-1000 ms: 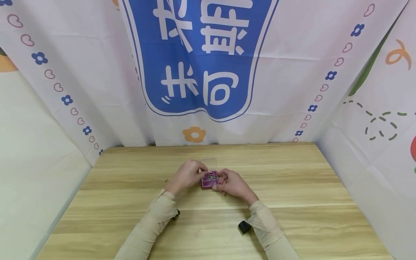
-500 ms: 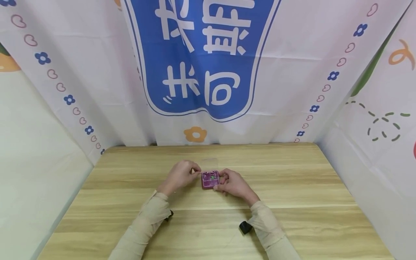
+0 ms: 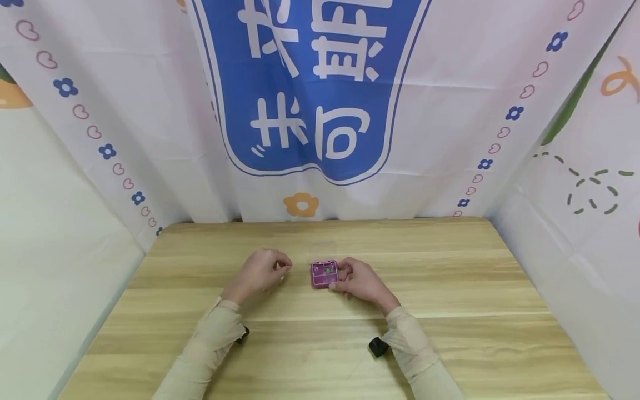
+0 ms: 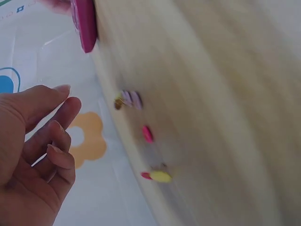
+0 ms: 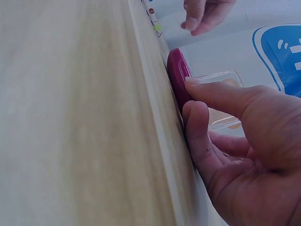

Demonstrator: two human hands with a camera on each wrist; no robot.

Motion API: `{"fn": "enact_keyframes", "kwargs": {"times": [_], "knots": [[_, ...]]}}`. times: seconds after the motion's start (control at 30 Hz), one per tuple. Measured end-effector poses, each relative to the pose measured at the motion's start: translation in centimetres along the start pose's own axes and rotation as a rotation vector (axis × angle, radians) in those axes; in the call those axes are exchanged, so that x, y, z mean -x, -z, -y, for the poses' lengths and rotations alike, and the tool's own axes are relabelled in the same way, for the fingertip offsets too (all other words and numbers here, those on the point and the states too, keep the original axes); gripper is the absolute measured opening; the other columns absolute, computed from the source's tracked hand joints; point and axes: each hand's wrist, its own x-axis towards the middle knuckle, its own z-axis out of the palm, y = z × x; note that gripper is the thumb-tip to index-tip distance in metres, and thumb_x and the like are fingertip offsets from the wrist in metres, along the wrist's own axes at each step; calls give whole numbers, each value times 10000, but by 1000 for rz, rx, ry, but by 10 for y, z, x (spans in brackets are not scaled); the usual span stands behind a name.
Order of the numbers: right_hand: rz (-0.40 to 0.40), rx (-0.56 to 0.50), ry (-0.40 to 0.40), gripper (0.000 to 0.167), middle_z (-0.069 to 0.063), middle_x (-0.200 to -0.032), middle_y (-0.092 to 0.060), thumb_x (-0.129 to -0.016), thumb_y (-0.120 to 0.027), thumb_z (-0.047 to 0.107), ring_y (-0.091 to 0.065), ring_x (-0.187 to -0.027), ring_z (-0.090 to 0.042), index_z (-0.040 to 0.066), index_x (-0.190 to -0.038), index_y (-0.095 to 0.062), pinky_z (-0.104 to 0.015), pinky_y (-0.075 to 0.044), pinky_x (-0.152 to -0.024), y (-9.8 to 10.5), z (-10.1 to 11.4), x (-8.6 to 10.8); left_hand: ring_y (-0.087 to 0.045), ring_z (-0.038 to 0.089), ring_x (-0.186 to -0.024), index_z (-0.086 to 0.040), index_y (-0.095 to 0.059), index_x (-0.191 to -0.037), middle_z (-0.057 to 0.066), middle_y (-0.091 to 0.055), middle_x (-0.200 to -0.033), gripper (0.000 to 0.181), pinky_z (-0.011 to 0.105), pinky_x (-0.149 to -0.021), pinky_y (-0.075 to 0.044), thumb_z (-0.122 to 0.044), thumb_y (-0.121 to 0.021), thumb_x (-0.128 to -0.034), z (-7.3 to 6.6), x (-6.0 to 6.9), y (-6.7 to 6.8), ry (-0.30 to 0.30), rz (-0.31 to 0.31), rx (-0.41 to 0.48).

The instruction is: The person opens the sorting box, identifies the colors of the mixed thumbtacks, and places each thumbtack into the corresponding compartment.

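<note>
A small magenta pill box [image 3: 325, 275] lies on the wooden table, its clear lid [image 5: 220, 76] swung back. Dividers split it into several compartments, and a green bit shows in the far right one. My right hand [image 3: 361, 281] holds the box by its right side, thumb at the near corner. To the left of the box and apart from it, my left hand [image 3: 260, 272] hovers with loosely bent fingers, nothing visible between them. Beneath it, in the left wrist view, lie small pieces: lavender ones [image 4: 135, 100], a pink one [image 4: 147, 134] and a yellow one [image 4: 161, 176].
The wooden table [image 3: 450, 278] reaches back to a printed white cloth [image 3: 435, 139] hanging behind it. Black wrist cameras sit on both sleeved forearms, the right one [image 3: 378, 347] close above the tabletop.
My left hand has drawn away from the pill box, moving left. The right hand stays on the box, which keeps its place.
</note>
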Motion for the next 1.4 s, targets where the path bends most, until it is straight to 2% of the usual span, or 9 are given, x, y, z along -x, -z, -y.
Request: {"fn": "enact_keyframes", "kwargs": {"times": [0.2,0.47,0.57,0.83,1.17,1.4], "knots": [[-9,12,2,591,-88,-879,-659,-848,-867,127,-643,-618,-161,-22,-1345,-584,-320,-595,-584,2,0,-1,-632,38,-744,-78,-820,-1038,40,-809,-979,122,234,-692,-575,-124,-744,-954,13,8,-2,-8,15,-8],[-4,12,1,586,-89,-882,-660,-850,-863,121,-643,-623,-159,-28,-1343,-582,-313,-596,-582,3,1,-1,-628,40,-778,-98,-831,-1004,2,-804,-955,105,241,-701,-548,-138,-753,-946,16,19,-7,23,28,7],[-8,9,0,585,-91,-887,-662,-850,-863,121,-644,-626,-160,-27,-1342,-584,-313,-597,-583,4,1,-1,-622,38,-775,-107,-831,-975,-6,-800,-946,79,238,-699,-540,-126,-766,-935,17,21,-6,22,32,16],[1,8,13,585,-95,-881,-658,-855,-859,115,-642,-626,-159,-38,-1345,-578,-323,-607,-588,3,-1,-1,-644,33,-805,-100,-811,-910,-13,-803,-966,45,251,-735,-565,-135,-789,-926,20,22,-7,7,95,13],[-3,16,9,576,-90,-872,-656,-857,-859,116,-641,-618,-156,-27,-1343,-585,-317,-602,-578,2,0,0,-646,24,-793,-158,-791,-847,-32,-798,-925,106,267,-739,-579,-72,-780,-909,21,24,-6,12,108,7],[-3,7,11,575,-90,-868,-653,-860,-856,117,-640,-614,-157,-28,-1345,-585,-316,-599,-574,1,0,1,-641,26,-784,-143,-803,-864,-28,-796,-910,117,262,-725,-576,-50,-749,-912,24,23,-7,0,109,6]]}}
